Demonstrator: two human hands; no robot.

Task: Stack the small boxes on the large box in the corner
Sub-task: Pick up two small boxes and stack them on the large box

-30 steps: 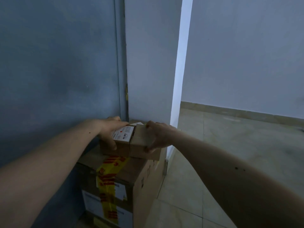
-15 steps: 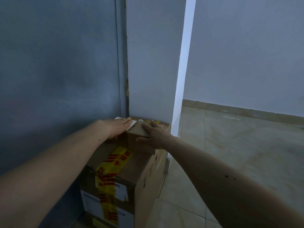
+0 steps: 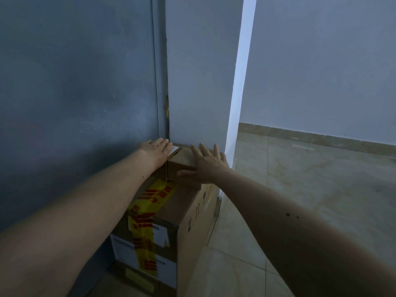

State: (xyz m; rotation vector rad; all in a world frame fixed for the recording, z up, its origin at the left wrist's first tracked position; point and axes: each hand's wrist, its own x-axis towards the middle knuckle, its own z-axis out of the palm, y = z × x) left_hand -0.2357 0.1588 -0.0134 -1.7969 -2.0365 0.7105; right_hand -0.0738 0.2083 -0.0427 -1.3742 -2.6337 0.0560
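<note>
Small box (image 3: 182,160) sits on large box (image 3: 171,202) at its far end, left hand (image 3: 157,150) and right hand (image 3: 206,165) flat, fingers spread; yellow tape (image 3: 147,209) print unreadable.

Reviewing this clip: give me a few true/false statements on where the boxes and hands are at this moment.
1. The small boxes sit on the large box. True.
2. The right hand grips a box from underneath. False: it lies flat on top, fingers spread.
3. The left hand lies open on the small boxes near the wall. True.
4. The large box stands in the middle of the floor. False: it stands in the corner.
5. Yellow tape with red print runs over the large box. True.
</note>
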